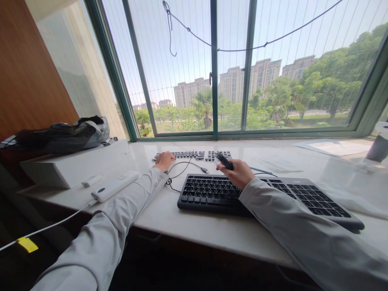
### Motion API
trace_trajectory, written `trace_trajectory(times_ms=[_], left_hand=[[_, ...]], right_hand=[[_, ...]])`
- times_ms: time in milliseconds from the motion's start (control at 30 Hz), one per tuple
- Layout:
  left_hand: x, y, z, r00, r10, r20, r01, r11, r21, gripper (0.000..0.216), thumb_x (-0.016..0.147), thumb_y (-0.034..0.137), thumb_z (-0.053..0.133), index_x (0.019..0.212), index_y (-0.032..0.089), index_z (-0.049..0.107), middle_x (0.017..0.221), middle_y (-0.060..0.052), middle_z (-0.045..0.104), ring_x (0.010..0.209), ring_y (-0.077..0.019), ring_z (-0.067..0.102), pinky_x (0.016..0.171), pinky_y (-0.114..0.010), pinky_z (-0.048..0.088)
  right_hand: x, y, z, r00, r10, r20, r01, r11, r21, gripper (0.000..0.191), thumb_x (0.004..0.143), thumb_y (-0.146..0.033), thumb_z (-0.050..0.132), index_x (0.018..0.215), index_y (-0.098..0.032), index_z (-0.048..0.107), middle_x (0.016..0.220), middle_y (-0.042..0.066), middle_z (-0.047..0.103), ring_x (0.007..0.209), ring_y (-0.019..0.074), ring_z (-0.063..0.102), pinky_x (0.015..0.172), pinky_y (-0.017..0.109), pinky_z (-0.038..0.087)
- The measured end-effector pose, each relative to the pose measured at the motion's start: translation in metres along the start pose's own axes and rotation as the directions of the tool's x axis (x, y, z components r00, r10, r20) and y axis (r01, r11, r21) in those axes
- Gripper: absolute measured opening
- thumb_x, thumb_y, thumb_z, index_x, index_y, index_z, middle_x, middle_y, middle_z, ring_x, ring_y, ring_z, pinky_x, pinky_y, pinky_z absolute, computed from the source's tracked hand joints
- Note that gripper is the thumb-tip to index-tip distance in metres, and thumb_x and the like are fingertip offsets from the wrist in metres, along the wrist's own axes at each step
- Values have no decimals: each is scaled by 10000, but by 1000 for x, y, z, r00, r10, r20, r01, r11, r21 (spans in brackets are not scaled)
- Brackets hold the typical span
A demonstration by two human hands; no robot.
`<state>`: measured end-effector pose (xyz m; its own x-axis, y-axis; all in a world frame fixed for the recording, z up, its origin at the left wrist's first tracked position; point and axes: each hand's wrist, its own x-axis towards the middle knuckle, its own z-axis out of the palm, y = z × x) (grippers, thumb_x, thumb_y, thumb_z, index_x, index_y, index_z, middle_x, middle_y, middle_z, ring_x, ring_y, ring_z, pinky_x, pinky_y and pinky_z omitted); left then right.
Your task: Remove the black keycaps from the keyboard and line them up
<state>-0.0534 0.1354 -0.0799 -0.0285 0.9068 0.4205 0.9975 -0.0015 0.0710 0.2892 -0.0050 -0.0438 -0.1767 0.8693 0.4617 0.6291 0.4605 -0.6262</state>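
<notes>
My left hand [164,160] rests curled on the left end of a thin black keyboard [194,155] lying far back by the window. Whether that hand grips the keyboard is unclear. My right hand [239,173] hovers over the near black keyboard [212,192] and is closed around a small dark object [224,160], slim like a pen or tool. A black cable with a USB plug [205,170] loops between the two keyboards.
A white marble sill [194,226] carries everything. On the left lie a white box [72,165] with a dark bag [60,137] on it, and a white power bank [114,186] with its cord. Papers [333,146] and a grey bottle [378,149] stand far right.
</notes>
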Motion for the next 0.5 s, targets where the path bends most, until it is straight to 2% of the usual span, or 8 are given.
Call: trace_trajectory(times_ms=[300, 500], left_hand=[[-5, 8, -15, 999, -24, -26, 24, 999, 35, 280, 867, 357, 547, 1011, 235, 753, 1001, -82, 707, 974, -256, 643, 824, -306, 464], [-4, 13, -33, 992, 18, -126, -11, 998, 57, 313, 935, 352, 466, 1032, 250, 746, 1113, -66, 671, 972, -245, 631, 794, -311, 447]], right_hand=[[0, -1, -1, 1000, 6, -5, -6, 1000, 7, 288, 809, -419, 568, 785, -206, 760, 664, 23, 693, 706, 207, 628, 621, 279, 407], [0, -1, -2, 1000, 2, -6, -2, 1000, 25, 304, 816, -432, 561, 797, -208, 764, 688, 27, 703, 737, 212, 634, 627, 276, 410]])
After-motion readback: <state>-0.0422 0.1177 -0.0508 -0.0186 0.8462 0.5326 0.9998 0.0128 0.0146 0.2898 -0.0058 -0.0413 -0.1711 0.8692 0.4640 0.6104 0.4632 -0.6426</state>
